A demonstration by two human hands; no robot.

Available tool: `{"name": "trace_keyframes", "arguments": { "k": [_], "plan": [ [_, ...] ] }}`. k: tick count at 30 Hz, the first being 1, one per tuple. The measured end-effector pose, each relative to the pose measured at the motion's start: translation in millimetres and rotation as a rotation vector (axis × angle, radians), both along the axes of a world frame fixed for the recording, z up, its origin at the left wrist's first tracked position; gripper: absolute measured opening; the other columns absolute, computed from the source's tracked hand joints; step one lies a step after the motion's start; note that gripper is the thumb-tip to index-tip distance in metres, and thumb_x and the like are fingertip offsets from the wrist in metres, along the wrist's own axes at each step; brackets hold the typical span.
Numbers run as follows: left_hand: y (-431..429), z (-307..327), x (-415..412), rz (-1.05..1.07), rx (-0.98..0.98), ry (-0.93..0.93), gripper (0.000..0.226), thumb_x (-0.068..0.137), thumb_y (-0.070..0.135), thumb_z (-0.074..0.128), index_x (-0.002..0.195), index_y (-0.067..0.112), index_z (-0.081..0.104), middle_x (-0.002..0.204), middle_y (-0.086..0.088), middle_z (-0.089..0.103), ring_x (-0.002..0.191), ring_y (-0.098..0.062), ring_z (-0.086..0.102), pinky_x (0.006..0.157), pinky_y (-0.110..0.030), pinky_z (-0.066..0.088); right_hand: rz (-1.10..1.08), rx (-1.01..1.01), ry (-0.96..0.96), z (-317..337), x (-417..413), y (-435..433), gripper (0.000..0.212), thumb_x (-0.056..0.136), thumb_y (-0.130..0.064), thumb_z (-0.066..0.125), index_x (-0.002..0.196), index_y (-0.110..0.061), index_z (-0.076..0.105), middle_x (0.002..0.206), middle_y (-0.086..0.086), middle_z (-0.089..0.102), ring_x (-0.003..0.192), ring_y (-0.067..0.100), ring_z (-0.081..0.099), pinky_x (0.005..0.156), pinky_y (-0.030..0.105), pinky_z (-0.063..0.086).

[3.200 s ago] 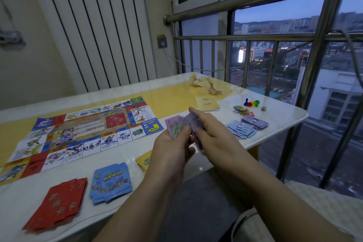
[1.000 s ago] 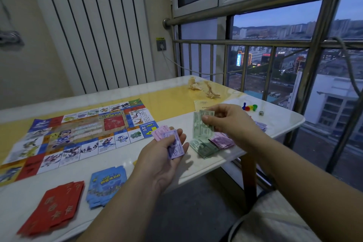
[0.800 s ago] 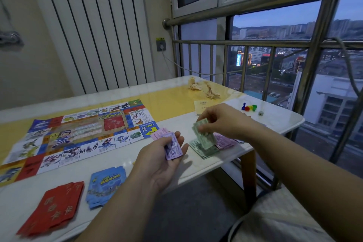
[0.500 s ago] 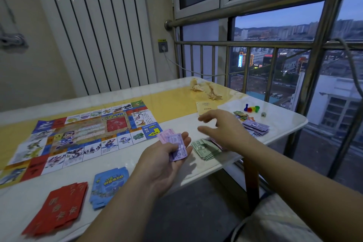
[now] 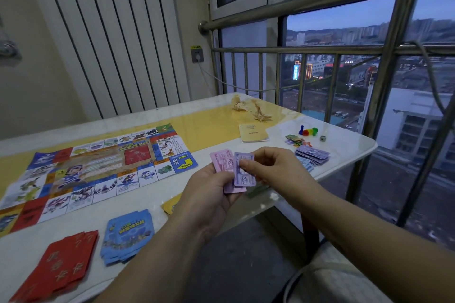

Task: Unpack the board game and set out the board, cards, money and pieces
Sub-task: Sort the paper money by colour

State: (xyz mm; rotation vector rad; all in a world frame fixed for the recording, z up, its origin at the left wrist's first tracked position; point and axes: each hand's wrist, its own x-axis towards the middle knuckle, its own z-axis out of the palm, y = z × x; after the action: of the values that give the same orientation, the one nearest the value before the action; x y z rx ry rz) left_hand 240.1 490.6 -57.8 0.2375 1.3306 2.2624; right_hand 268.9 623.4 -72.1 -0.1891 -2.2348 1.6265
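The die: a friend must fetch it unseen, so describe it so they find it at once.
Go to the white table's far right corner, by the metal railing. A cluster of blue, red, yellow and green plastic pawns stands there; the small pale cube die sits just right of them, alone, the only cube.

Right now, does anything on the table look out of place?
Crumpled wrapping lies loose at the far side of the table, like leftover litter. The red cards are fanned close to the near edge. Nothing looks spilled or damaged.
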Motion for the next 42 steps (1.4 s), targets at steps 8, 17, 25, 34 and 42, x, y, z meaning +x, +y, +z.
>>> {"name": "trace_keyframes", "arguments": {
  "k": [8,17,25,34,42],
  "plan": [
    [18,-2,-8,0.040,0.040,-0.141,0.026,0.095,-0.009,0.033,0.101,-0.003,0.057,0.091,-0.013,0.068,0.081,-0.019,0.066,0.055,-0.026,0.058,-0.353,0.212,0.130,11,-1,54,0.024,0.099,-0.018,0.045,0.113,-0.017,0.064,0.091,-0.008,0.062,0.075,0.001,0.052,0.068,0.020,0.043],
    [32,-8,-11,0.031,0.011,-0.196,0.020,0.095,-0.005,0.040,0.106,-0.002,0.057,0.086,-0.010,0.069,0.079,-0.017,0.065,0.056,-0.028,0.057,-0.525,0.830,-0.392,-11,-35,155,0.034,0.094,-0.043,0.051,0.125,-0.030,0.058,0.123,0.007,0.059,0.116,0.030,0.046,0.096,0.044,0.040],
    [33,-8,-3,-0.016,-0.039,-0.074,0.017,0.091,-0.004,0.049,0.091,0.005,0.063,0.067,-0.007,0.071,0.057,-0.011,0.067,0.049,-0.018,0.053,-0.047,0.343,-0.048,21,0,51,0.032,0.083,-0.050,0.059,0.090,-0.019,0.065,0.084,-0.007,0.066,0.078,0.006,0.061,0.069,0.021,0.049],
    [16,-4,0,-0.009,-0.023,0.061,0.024,0.097,-0.002,0.038,0.092,0.003,0.062,0.073,-0.008,0.073,0.066,-0.013,0.071,0.062,-0.026,0.059,0.088,0.049,-0.088,24,1,26,0.009,0.080,-0.023,0.071,0.079,-0.014,0.068,0.069,-0.001,0.066,0.065,0.007,0.058,0.064,0.021,0.048],
    [8,-6,1,0.047,-0.095,0.152,0.017,0.092,0.000,0.050,0.092,0.006,0.065,0.070,-0.007,0.072,0.060,-0.009,0.068,0.056,-0.020,0.056,0.097,-0.055,-0.105,22,3,9,0.013,0.085,-0.015,0.066,0.073,-0.012,0.067,0.082,0.020,0.064,0.075,0.023,0.051,0.072,0.036,0.041]
  ]
}}
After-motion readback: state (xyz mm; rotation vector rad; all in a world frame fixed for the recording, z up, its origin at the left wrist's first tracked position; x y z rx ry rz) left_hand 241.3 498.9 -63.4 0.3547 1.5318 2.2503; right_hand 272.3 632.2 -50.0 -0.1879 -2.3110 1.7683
